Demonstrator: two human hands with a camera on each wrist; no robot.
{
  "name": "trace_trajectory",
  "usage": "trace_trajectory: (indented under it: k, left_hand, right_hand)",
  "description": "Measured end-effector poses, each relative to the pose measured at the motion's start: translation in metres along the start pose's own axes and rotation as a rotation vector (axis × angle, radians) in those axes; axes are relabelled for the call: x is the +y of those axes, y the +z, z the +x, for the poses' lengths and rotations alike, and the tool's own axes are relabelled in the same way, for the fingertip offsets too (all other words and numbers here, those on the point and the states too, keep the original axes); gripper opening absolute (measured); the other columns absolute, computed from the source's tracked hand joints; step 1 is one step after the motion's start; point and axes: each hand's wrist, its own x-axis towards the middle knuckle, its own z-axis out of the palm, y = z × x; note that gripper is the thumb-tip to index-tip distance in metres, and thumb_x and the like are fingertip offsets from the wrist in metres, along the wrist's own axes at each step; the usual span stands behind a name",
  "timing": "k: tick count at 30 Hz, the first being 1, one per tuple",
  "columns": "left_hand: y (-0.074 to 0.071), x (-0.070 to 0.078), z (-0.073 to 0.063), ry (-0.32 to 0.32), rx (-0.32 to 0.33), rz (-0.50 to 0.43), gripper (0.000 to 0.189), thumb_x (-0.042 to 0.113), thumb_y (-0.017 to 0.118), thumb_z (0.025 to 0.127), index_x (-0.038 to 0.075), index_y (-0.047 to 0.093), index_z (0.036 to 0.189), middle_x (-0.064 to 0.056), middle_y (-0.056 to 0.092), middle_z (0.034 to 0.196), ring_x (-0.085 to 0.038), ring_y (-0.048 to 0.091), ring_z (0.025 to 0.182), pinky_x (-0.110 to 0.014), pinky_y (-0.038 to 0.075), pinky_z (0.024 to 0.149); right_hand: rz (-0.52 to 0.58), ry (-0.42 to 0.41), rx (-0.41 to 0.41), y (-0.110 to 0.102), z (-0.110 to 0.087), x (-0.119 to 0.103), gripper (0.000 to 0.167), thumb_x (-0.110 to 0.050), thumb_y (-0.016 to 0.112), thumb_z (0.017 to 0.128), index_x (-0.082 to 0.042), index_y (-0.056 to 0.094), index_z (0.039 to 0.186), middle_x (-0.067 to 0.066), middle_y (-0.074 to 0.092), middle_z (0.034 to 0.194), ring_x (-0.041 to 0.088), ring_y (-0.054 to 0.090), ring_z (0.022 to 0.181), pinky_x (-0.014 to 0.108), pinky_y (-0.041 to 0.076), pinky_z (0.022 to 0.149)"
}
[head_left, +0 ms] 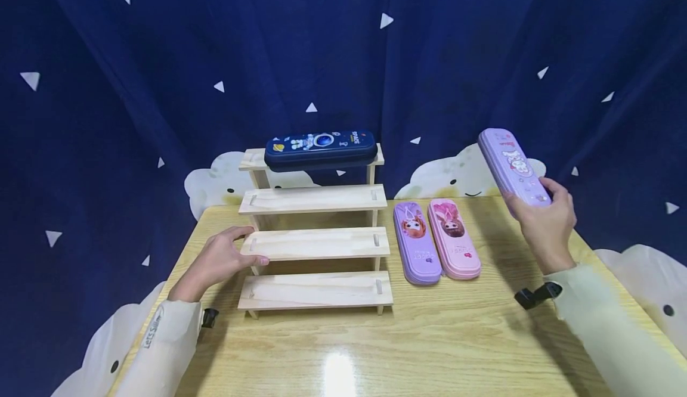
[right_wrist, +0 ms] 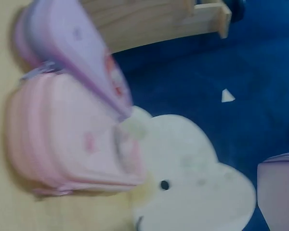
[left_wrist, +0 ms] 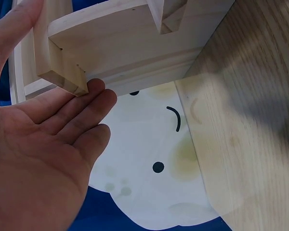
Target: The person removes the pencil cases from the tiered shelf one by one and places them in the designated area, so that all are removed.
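My right hand [head_left: 548, 227] holds a lavender pencil case [head_left: 514, 167] with a white cartoon character, raised at the right of the table. In the right wrist view only the end of this pencil case [right_wrist: 279, 190] shows at the right edge. My left hand [head_left: 219, 260] grips the left end of a tiered wooden display stand [head_left: 316, 244], with the thumb along a middle shelf's front edge. Seen from the left wrist, the fingers [left_wrist: 94, 98] reach to the stand's underside. A dark blue space pencil case [head_left: 322, 149] lies across the top shelf.
Right of the stand, a purple pencil case [head_left: 415, 242] and a pink pencil case [head_left: 453, 239] lie side by side on the wooden table [head_left: 429, 343]. A dark blue curtain [head_left: 300, 45] with white triangles and cloud shapes hangs behind the table.
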Motion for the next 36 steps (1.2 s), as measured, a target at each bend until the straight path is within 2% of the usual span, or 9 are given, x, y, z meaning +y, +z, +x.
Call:
trace_trajectory:
  k: [3,7,9,13,15,20,27,32,36]
  left_hand:
    - [0.0,0.0,-0.001,-0.001,0.0,-0.002,0.098,0.059,0.086,0.07,0.0,0.055,0.142,-0.024,0.056,0.146,-0.044,0.048,0.139,-0.06,0.042,0.113]
    - [0.0,0.0,-0.001,-0.003,0.0,-0.003,0.098,0.059,0.086,0.07,0.0,0.055,0.142,-0.024,0.056,0.146,-0.044,0.048,0.139,-0.06,0.041,0.114]
    - [0.0,0.0,-0.001,-0.002,0.0,-0.008,0.098,0.059,0.086,0.07,0.0,0.055,0.142,-0.024,0.056,0.146,-0.044,0.048,0.14,-0.06,0.041,0.114]
    - [0.001,0.0,0.0,0.004,0.004,-0.015,0.097,0.059,0.087,0.07,0.001,0.056,0.142,-0.023,0.056,0.146,-0.043,0.048,0.14,-0.059,0.041,0.114]
    - [0.001,0.0,0.001,0.008,0.004,-0.016,0.097,0.058,0.087,0.07,0.001,0.056,0.142,-0.023,0.057,0.146,-0.043,0.048,0.14,-0.058,0.041,0.114]
    - [0.001,0.0,0.004,0.009,0.002,-0.021,0.095,0.056,0.088,0.07,0.001,0.056,0.142,-0.023,0.056,0.146,-0.043,0.048,0.14,-0.058,0.041,0.114]
    - [0.002,-0.001,0.003,0.01,0.007,-0.032,0.095,0.056,0.088,0.069,0.001,0.057,0.14,-0.021,0.058,0.145,-0.042,0.05,0.139,-0.058,0.042,0.113]
    - [0.002,-0.002,0.0,0.004,0.012,-0.039,0.094,0.054,0.089,0.069,0.001,0.057,0.139,-0.021,0.059,0.143,-0.042,0.051,0.137,-0.059,0.043,0.112]
    - [0.002,-0.003,0.0,0.014,0.018,-0.035,0.092,0.054,0.089,0.07,0.001,0.057,0.138,-0.021,0.06,0.142,-0.043,0.051,0.136,-0.059,0.043,0.111]
  right_hand:
    - [-0.031,-0.008,-0.015,0.005,-0.003,0.018,0.078,-0.043,0.078,0.082,-0.017,0.049,0.149,0.01,0.05,0.14,0.023,0.047,0.123,0.026,0.034,0.091]
    - [-0.043,0.012,-0.044,0.01,-0.009,0.039,0.078,-0.039,0.078,0.083,-0.012,0.047,0.149,0.013,0.052,0.142,0.026,0.048,0.124,0.029,0.036,0.092]
    - [-0.035,0.045,-0.065,0.013,-0.012,0.049,0.078,-0.039,0.077,0.083,-0.011,0.047,0.149,0.013,0.052,0.143,0.026,0.048,0.125,0.03,0.037,0.094]
    - [-0.039,0.128,-0.136,0.017,-0.019,0.07,0.082,-0.044,0.074,0.086,-0.012,0.041,0.154,0.016,0.048,0.15,0.032,0.046,0.132,0.042,0.039,0.106]
    - [-0.035,0.168,-0.168,0.019,-0.021,0.081,0.085,-0.046,0.073,0.087,-0.011,0.037,0.156,0.018,0.046,0.153,0.035,0.045,0.135,0.049,0.039,0.111]
    - [-0.053,0.227,-0.23,0.026,-0.03,0.1,0.092,-0.052,0.069,0.089,-0.009,0.029,0.159,0.023,0.039,0.158,0.04,0.041,0.14,0.057,0.036,0.115]
    - [-0.084,0.189,-0.248,0.035,-0.037,0.108,0.093,-0.051,0.071,0.088,-0.004,0.031,0.157,0.028,0.043,0.152,0.042,0.044,0.134,0.058,0.037,0.112]
    - [-0.113,0.122,-0.268,0.042,-0.04,0.109,0.095,-0.045,0.075,0.087,0.001,0.031,0.156,0.032,0.045,0.149,0.043,0.047,0.132,0.059,0.039,0.112]
    - [-0.149,0.099,-0.276,0.045,-0.044,0.11,0.096,-0.04,0.079,0.084,0.003,0.031,0.156,0.034,0.045,0.148,0.045,0.047,0.134,0.059,0.039,0.114]
